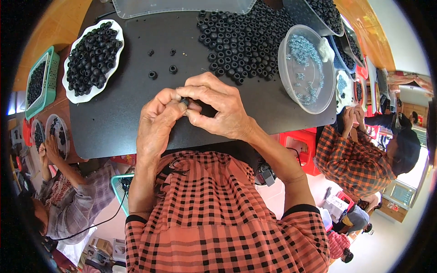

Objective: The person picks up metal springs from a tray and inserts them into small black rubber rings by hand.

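Observation:
Over the near edge of the dark table (120,123), my hands meet fingertip to fingertip. My left hand (157,118) pinches a small round black plastic piece (185,101) between thumb and fingers. My right hand (221,109) is curled with its fingertips closed against the same piece, which they partly cover. Just beyond my hands lie two round black pieces with holes (153,75) and two smaller black bits (173,52). Many ring-like black pieces (232,48) are spread at the far right. A clear round bowl (283,59) at the right contains small bluish springs (302,52).
A white scalloped plate (117,59) heaped with black pieces stands at the left. Clear bins (334,27) and a clear tray (182,7) edge the far side. A green basket (49,86) is farther left. Co-workers sit left (86,195) and right (359,157), near a red stool (300,148).

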Motion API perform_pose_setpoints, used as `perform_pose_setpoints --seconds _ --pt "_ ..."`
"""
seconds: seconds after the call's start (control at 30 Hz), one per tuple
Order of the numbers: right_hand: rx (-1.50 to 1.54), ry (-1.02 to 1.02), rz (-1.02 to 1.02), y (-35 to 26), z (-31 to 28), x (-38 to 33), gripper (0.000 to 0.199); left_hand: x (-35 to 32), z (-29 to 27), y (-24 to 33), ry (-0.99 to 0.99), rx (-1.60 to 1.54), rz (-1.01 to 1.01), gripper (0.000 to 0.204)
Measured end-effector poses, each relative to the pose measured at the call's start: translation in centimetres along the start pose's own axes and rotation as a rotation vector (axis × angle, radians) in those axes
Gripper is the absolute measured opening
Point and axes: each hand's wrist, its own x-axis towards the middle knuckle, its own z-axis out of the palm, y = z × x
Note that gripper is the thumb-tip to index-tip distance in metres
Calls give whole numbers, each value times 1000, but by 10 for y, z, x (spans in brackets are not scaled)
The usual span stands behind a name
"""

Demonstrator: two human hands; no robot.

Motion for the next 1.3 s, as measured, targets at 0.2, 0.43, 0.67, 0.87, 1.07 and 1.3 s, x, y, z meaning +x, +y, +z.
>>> perform_pose_setpoints --seconds 0.2,0.43,0.67,0.87,1.07,1.3 --pt "105 -52 56 7 -2 -3 32 -4 1 4 86 167 -16 10" --pt "161 -17 112 9 -3 -2 22 -7 7 2 94 305 31 11" --pt "219 -26 169 9 -3 -2 17 -8 8 2 110 347 62 11" --pt "154 2 57 10 -4 -1 21 -5 1 3 47 311 0 12" --pt "234 -28 75 8 -5 -2 20 0 -12 2 -71 117 -101 15" --pt "263 -27 168 5 -2 2 18 0 -11 0 -47 86 -33 13"
